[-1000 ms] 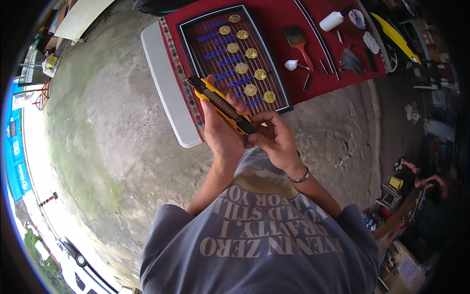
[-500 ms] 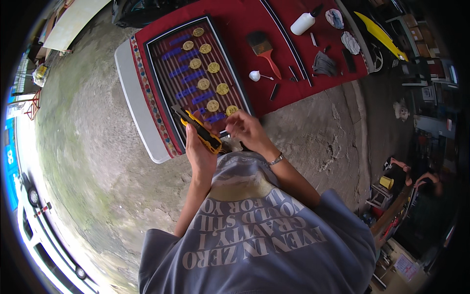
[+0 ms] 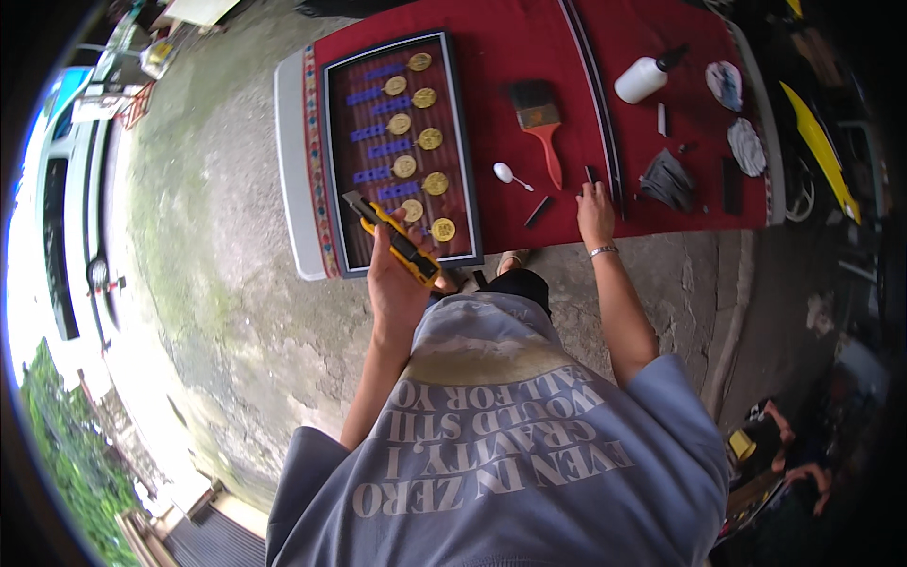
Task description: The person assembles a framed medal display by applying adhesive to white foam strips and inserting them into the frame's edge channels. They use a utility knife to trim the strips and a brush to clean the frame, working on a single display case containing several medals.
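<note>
My left hand (image 3: 397,283) has its grip wrapped around a yellow-and-black utility knife (image 3: 392,239), which lies across the near corner of the framed display of gold medals (image 3: 402,151) on the red-covered worktop (image 3: 529,47). My right hand (image 3: 595,213) rests beyond the frame's right side, fingers down on a thin black strip (image 3: 605,165); how wide that grip is, I cannot tell. A red-handled brush (image 3: 540,118) and white spoon (image 3: 510,175) lie between frame and strip.

A white folding table (image 3: 289,161) is covered by a red cloth (image 3: 529,47). A dark framed board of gold coins (image 3: 402,151), an orange-handled brush (image 3: 540,123), a white spoon (image 3: 510,176) and a white bottle (image 3: 645,78) are laid on it.
</note>
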### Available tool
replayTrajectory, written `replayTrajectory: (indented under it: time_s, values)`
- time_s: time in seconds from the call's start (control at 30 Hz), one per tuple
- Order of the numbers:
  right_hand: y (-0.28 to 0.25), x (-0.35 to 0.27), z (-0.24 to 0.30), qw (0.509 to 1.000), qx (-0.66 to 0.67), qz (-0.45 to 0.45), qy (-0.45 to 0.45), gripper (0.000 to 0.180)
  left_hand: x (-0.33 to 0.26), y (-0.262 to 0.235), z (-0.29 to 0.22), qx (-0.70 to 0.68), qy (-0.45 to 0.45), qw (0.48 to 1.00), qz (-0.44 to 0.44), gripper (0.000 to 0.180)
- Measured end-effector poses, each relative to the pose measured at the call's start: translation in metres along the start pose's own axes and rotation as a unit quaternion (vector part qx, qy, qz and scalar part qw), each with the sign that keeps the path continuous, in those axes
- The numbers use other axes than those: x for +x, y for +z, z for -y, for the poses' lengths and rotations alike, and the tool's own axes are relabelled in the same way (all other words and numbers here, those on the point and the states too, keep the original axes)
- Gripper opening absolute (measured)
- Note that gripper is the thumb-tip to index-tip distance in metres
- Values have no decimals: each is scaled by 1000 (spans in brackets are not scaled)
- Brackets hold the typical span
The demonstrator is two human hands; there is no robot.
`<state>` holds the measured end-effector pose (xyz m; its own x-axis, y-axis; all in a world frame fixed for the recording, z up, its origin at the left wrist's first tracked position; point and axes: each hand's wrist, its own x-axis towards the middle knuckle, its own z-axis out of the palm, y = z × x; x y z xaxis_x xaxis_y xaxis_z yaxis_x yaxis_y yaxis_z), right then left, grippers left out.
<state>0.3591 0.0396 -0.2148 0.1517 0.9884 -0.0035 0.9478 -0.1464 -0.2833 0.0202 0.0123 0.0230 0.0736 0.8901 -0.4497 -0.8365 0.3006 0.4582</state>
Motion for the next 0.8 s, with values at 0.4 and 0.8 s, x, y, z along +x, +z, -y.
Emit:
replayTrajectory:
  time_s: [0.4, 0.8]
  values:
    - [-181, -64, 129, 751, 643, 109, -102, 33, 9, 46, 56, -68, 65, 993, -67, 32]
    - [-199, -60, 128, 828, 526, 85, -175, 33, 12, 76, 87, -31, 58, 996, -59, 25]
